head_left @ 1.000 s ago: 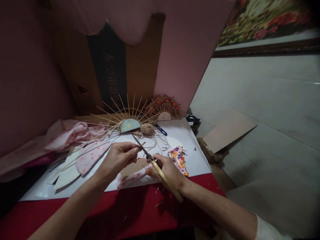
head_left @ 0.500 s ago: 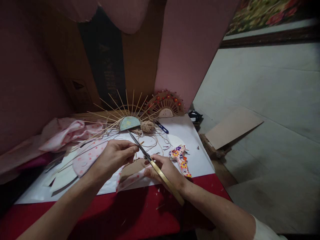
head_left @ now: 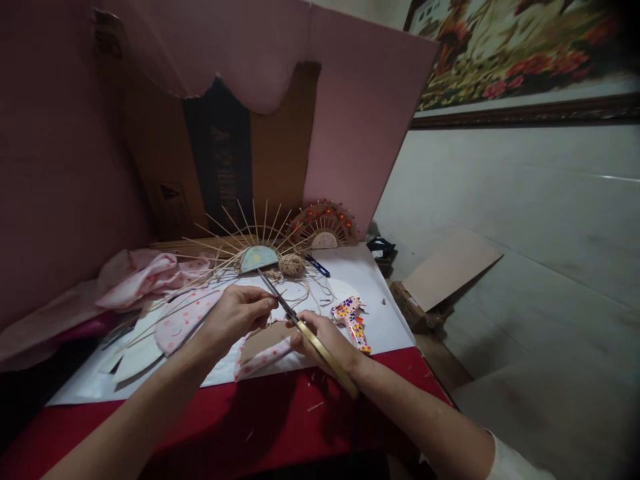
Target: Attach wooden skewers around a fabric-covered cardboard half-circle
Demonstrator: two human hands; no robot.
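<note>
My left hand [head_left: 244, 308] is closed in a pinch, holding a thin stick [head_left: 281, 293] whose tip shows by the scissor blades. In my right hand [head_left: 323, 340] are scissors [head_left: 287, 305] with dark blades and long gold handles, pointing away from me toward the half-round pale green piece [head_left: 259, 259] fitted with spread sticks. Beneath my hands lies a half-round cardboard piece [head_left: 265, 347] edged with pink dotted cloth. A flower-patterned glue gun [head_left: 353, 325] rests to the right of my right hand.
Behind are a ball of twine [head_left: 291, 265], a blue-handled tool [head_left: 318, 265] and a fan-shaped piece with red beads [head_left: 325, 223]. Pink cloth [head_left: 150, 275] and a dotted half-round piece [head_left: 185, 317] lie left. Tall pink-and-brown cardboard [head_left: 345, 127] stands at the back.
The camera view has tilted up, showing more of the wall picture. Both hands keep nearly the same pose, with the scissors still beside the stick.
</note>
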